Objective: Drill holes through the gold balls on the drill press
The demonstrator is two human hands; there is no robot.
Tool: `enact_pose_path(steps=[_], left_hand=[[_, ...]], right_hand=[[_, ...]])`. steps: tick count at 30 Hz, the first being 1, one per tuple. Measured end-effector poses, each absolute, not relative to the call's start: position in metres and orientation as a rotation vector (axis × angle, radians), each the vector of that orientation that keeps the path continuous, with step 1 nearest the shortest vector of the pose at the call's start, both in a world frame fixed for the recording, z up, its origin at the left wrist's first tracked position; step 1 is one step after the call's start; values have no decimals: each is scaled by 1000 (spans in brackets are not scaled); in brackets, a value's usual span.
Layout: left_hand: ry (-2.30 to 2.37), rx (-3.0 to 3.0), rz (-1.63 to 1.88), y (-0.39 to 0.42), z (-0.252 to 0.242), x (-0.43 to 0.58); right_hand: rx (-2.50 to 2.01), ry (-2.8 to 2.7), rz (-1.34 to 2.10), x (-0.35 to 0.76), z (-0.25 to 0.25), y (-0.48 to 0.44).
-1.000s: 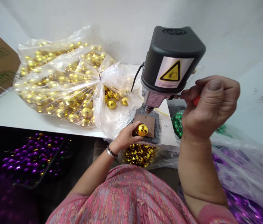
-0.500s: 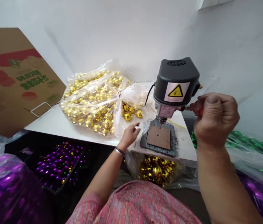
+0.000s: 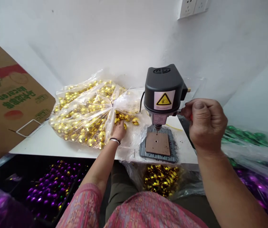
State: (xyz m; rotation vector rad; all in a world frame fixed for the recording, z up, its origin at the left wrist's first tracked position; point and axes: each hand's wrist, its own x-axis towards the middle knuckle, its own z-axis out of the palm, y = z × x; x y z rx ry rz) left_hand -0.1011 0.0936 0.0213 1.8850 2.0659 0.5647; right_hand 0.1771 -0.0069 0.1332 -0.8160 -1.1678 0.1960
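Note:
My left hand (image 3: 119, 130) reaches in among loose gold faceted balls (image 3: 135, 121) at the mouth of a clear plastic bag. Its fingertips are hidden, so a grip on a ball cannot be made out. That tied bag (image 3: 81, 110) is full of the same shiny balls. To the right stands a small black bench drill press (image 3: 163, 88) with a warning label. My right hand (image 3: 206, 123) is closed around its feed handle, and a bit of red shows between the fingers. Under the drill bit lies a brown square board (image 3: 157, 143) with a hole, on the grey base (image 3: 173, 155).
A plastic bag of gold balls (image 3: 161, 179) hangs below the front table edge. Purple balls (image 3: 50, 186) fill a dark tray at lower left. A printed carton (image 3: 12, 98) stands at left. Bags of green balls (image 3: 245, 136) and purple balls (image 3: 262, 186) lie at right.
My left hand has moved from in front of the loose gold balls up and in among them. My right hand remains on the drill handle. The camera view has shifted slightly.

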Motion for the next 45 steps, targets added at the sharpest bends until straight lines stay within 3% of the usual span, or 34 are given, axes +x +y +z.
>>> enact_pose_path(steps=[4,7,13,21,45], left_hand=[[1971,1737,698,74,28,-95],[1515,1361,971,50,35,-85],[936,938,965,12,43,-60],[1239,1308,972,10,19,-14],[1482,1810,785,20,-5,10]], right_hand=[[-821,-1165,189,176,135,-7],[-805,-1170,171,175,136,-7],[-760,-1188,143,173,138,-7],[-853,-1281,172,175,145,-8],[-882,-1339,163,178,140,-14]])
